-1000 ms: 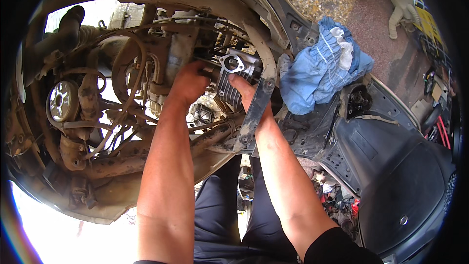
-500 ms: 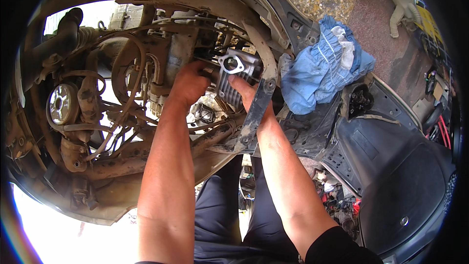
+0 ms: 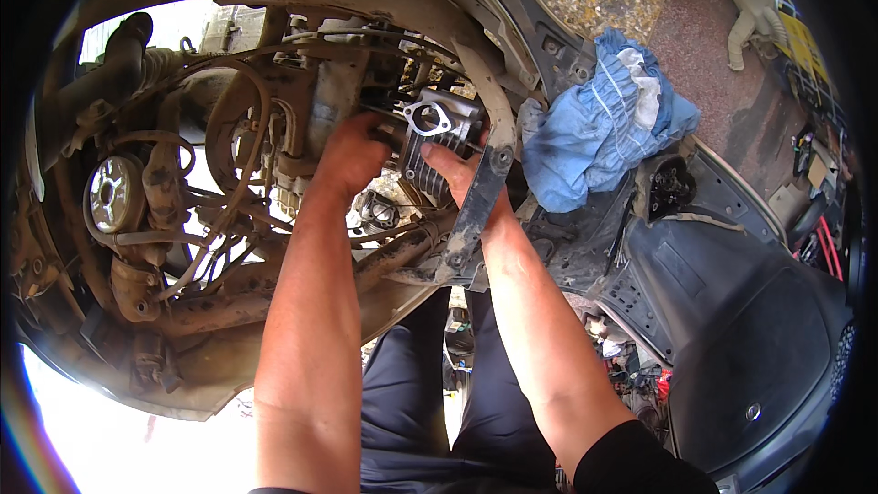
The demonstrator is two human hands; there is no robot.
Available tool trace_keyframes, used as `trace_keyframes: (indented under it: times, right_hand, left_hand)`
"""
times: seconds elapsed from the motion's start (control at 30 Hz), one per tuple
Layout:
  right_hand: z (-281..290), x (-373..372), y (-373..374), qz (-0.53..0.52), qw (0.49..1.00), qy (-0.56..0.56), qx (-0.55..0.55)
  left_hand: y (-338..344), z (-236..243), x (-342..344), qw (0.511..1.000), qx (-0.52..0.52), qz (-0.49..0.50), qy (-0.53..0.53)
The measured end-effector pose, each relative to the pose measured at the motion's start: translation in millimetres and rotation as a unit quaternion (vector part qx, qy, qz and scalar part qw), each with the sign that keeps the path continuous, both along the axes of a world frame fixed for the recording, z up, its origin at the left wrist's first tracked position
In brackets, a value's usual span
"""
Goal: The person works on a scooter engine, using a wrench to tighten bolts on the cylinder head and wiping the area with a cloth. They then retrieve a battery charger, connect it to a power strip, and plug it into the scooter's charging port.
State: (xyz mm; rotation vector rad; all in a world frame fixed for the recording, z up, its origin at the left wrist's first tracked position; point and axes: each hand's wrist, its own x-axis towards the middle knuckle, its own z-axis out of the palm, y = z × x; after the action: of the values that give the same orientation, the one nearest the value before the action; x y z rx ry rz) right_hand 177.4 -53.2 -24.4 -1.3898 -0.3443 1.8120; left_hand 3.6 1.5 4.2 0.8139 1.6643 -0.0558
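Observation:
A finned silver cylinder head (image 3: 414, 157) with an oval port flange sits in the middle of the dismantled scooter's frame. My right hand (image 3: 455, 172) is closed on it from the right, its thumb pressed on the fins and its other fingers hidden behind. Just left of the fins, my left hand (image 3: 352, 157) is bent inward beside the engine case (image 3: 335, 96). Its fingertips are curled in the shadow between case and cylinder head, and what they grip is hidden. A dark metal bracket (image 3: 478, 208) crosses in front of my right wrist.
Hoses, cables and frame tubes crowd the left, around a round metal cover (image 3: 116, 194). A bent frame tube (image 3: 501, 110) stands right of the cylinder head. Blue cloth (image 3: 585, 142) lies on black plastic bodywork (image 3: 732, 302) to the right. Loose parts litter the ground below.
The cylinder head has turned slightly in my right hand, so its oval port flange faces me more fully and sits a little farther left. My left hand stays about where it was.

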Motion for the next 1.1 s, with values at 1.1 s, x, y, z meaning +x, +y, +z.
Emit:
trace_keyframes:
  times: [1.1]
  right_hand:
    - [22,21,95,0.528,0.734,-0.366,0.220]
  left_hand:
    - [-104,43,190,0.675,0.061,0.730,-0.094]
